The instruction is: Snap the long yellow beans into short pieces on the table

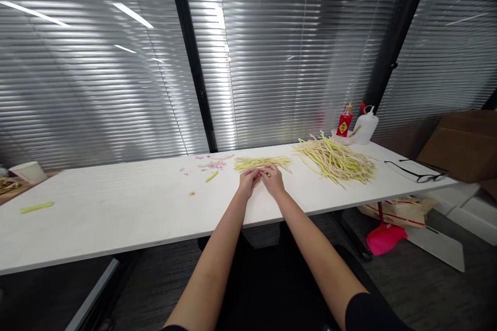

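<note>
Over the white table point(135, 207), my left hand point(249, 181) and my right hand point(273, 178) meet fingertip to fingertip. Both are closed in a pinch; what lies between the fingers is too small to make out. Just beyond them is a small row of yellow-green stalks point(243, 163). A larger loose pile of similar stalks point(334, 160) lies to the right. Pinkish scraps point(215, 165) are scattered left of the row, with a short green piece point(212, 176) beside them.
A red bottle point(344, 122), a white squeeze bottle point(366, 127) and a shallow bowl point(342, 138) stand at the back right. Black glasses point(425, 178) lie near the right edge. Another green bundle point(37, 207) rests far left. Window blinds rise behind the table.
</note>
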{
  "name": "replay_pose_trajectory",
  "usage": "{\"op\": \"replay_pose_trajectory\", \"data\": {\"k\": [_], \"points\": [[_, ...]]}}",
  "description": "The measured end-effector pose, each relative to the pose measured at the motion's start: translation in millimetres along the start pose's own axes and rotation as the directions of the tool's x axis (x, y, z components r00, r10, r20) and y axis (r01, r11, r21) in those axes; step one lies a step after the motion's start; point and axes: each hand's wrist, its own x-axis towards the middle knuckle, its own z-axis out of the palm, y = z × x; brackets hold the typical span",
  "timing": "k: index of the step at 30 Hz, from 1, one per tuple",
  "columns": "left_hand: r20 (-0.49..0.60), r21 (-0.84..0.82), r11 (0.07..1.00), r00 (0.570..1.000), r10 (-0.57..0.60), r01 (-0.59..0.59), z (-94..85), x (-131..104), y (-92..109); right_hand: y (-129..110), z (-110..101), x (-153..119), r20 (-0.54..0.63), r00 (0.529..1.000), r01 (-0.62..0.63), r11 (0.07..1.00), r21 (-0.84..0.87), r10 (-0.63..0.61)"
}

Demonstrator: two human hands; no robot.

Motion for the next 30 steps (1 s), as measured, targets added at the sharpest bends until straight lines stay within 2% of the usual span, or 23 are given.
{"op": "replay_pose_trajectory", "data": {"k": [7, 12, 16, 19, 22, 26, 30], "points": [[0.008, 0.013, 1.000, 1.000, 0.010, -0.010, 2.9, -4, 2, 6, 1, 0, -0.001, 1.000, -0.008, 1.000, 0.017, 0.008], [0.029, 0.044, 0.999, 0.999, 0.012, -0.013, 4.0, -6, 4, 9, 1, 0, -0.040, 0.999, -0.034, 0.999, -0.040, 0.033], [0.038, 0.042, 0.999, 0.999, 0.010, -0.011, 3.8, -7, 6, 8, 0, 1, -0.008, 1.000, -0.010, 1.000, -0.002, 0.010], [0.050, 0.046, 0.999, 0.999, 0.016, -0.018, 4.0, -8, 6, 7, 0, 0, -0.041, 0.998, -0.043, 0.999, 0.002, 0.044], [0.020, 0.055, 0.998, 0.999, 0.027, -0.028, 4.4, -8, 6, 6, 0, 0, -0.057, 0.997, -0.056, 0.998, -0.002, 0.056], [-0.054, 0.113, 0.991, 0.996, 0.076, -0.069, 4.6, -7, 3, 2, -1, 0, -0.049, 0.999, -0.012, 0.998, -0.066, 0.008], [-0.080, 0.216, 0.961, 0.978, 0.194, -0.173, 3.7, -6, 1, -2, 0, 1, 0.004, 0.999, 0.049, 0.993, -0.112, -0.049]]}}
